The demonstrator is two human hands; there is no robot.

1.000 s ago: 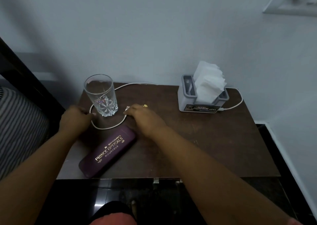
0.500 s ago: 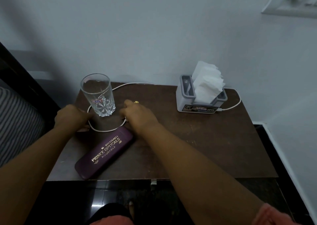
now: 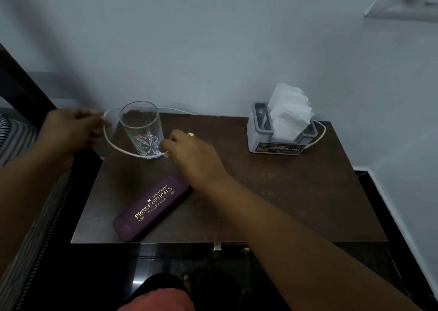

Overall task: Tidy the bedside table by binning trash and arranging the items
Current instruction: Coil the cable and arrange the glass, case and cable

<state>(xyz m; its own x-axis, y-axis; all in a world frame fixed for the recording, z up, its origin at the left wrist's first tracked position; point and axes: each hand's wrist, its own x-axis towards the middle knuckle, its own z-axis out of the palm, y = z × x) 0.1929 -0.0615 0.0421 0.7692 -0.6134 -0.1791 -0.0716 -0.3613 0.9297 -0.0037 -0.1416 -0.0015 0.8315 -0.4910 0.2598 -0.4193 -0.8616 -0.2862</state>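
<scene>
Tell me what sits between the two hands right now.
Head view: the drinking glass, ringed by the white cable, stands between left hand and right hand.

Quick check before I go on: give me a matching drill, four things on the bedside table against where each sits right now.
Things:
1. drinking glass
2. spectacle case
3. tissue holder
4. white cable

Places:
A. back right of the table
B. looped around the glass, held by both hands
C. lying slantwise at the front left edge
D. upright at the back left

Pairs: 1-D, 2-C, 3-A, 4-B. The left hand and right hand each pinch the cable.
</scene>
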